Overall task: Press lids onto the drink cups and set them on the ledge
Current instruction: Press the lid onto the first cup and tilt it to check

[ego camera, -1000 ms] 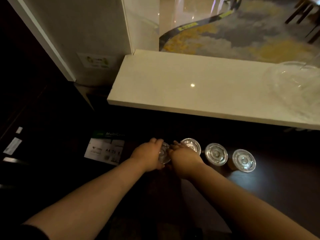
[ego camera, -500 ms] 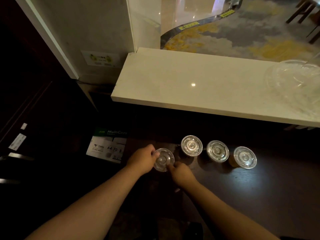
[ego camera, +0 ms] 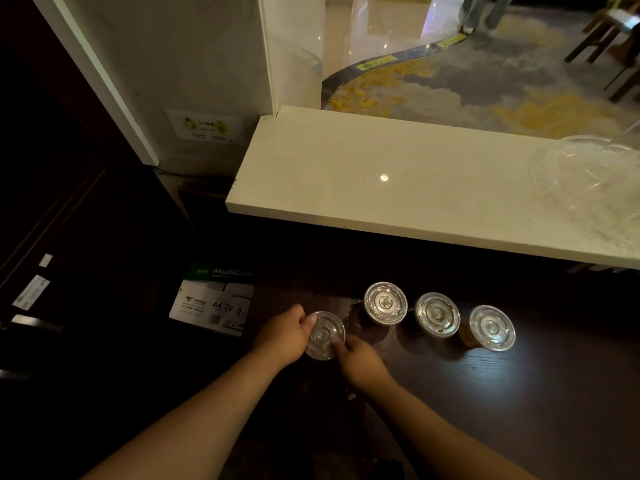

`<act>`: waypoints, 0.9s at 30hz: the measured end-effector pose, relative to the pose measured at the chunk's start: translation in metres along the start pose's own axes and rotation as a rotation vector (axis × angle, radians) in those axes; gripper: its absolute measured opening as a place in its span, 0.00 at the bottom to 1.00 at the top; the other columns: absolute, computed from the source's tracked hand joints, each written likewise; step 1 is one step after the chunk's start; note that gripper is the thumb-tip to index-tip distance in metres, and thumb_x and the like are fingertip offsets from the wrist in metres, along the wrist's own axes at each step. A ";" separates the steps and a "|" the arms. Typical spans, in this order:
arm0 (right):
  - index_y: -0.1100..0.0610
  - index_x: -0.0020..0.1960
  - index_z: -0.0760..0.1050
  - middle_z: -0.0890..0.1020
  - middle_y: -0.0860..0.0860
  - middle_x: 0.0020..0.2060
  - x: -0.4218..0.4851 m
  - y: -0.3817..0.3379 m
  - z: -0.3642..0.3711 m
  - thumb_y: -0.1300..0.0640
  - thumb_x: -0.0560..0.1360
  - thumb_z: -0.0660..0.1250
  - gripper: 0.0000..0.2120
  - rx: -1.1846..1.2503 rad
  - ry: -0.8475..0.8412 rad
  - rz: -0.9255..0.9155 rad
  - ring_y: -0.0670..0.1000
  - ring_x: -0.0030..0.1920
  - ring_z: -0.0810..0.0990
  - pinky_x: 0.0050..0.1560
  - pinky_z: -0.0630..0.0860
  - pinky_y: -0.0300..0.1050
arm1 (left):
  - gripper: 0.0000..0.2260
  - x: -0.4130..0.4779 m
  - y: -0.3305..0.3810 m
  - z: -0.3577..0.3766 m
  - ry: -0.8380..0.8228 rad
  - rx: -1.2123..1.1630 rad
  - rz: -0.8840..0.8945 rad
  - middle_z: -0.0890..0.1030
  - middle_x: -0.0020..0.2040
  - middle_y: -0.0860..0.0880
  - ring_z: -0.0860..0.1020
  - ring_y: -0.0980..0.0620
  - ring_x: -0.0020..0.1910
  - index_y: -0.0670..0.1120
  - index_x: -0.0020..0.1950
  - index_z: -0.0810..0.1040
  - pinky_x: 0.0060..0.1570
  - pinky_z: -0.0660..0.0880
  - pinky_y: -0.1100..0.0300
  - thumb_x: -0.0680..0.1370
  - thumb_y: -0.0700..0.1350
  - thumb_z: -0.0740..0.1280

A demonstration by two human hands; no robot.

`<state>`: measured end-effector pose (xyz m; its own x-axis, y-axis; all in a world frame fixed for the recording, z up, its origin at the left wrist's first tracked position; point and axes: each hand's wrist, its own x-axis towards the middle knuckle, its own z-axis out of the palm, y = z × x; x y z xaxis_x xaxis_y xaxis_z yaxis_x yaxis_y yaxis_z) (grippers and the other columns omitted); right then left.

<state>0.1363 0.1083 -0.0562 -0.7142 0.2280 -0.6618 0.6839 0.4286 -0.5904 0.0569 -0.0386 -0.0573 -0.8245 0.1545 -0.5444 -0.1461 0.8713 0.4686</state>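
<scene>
A drink cup with a clear plastic lid (ego camera: 325,335) stands on the dark counter (ego camera: 519,393). My left hand (ego camera: 282,336) grips its left side and my right hand (ego camera: 362,362) touches its near right rim. To the right stand three lidded cups in a row: one (ego camera: 385,302), a second (ego camera: 437,314) and a third (ego camera: 491,328) with amber drink showing under its lid. Above them runs the white stone ledge (ego camera: 363,188).
A pile of clear plastic lids (ego camera: 588,174) lies on the ledge's right end. A box of A4 copy paper (ego camera: 216,301) sits left of the counter. A white pillar (ego camera: 194,81) rises at the ledge's left end. Beyond the ledge is a patterned carpet.
Both hands pulled back from covering the lid; the leftmost cup came a little toward me and its lid now shows between my fingers.
</scene>
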 end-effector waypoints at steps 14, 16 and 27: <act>0.54 0.52 0.76 0.83 0.55 0.42 0.004 0.009 -0.006 0.41 0.82 0.56 0.18 0.043 -0.032 -0.013 0.54 0.38 0.84 0.36 0.84 0.55 | 0.13 -0.004 0.005 0.004 0.019 0.030 0.002 0.81 0.44 0.51 0.80 0.52 0.41 0.53 0.50 0.73 0.36 0.74 0.57 0.84 0.61 0.59; 0.52 0.46 0.75 0.81 0.53 0.38 0.008 0.005 -0.008 0.44 0.83 0.57 0.16 0.083 -0.015 -0.020 0.52 0.35 0.82 0.29 0.82 0.49 | 0.14 -0.007 -0.003 0.010 0.016 -0.029 -0.018 0.80 0.41 0.51 0.78 0.52 0.38 0.52 0.45 0.72 0.35 0.71 0.58 0.84 0.60 0.60; 0.62 0.67 0.78 0.84 0.63 0.59 0.032 0.014 -0.014 0.42 0.83 0.56 0.27 0.661 -0.088 0.281 0.61 0.60 0.83 0.68 0.75 0.57 | 0.35 -0.008 0.036 0.027 0.075 0.460 0.370 0.46 0.87 0.49 0.46 0.45 0.86 0.53 0.86 0.50 0.83 0.48 0.42 0.83 0.65 0.54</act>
<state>0.1209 0.1336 -0.0798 -0.5022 0.1683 -0.8482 0.8072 -0.2607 -0.5297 0.0728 0.0043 -0.0553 -0.8141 0.4681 -0.3437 0.3970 0.8806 0.2588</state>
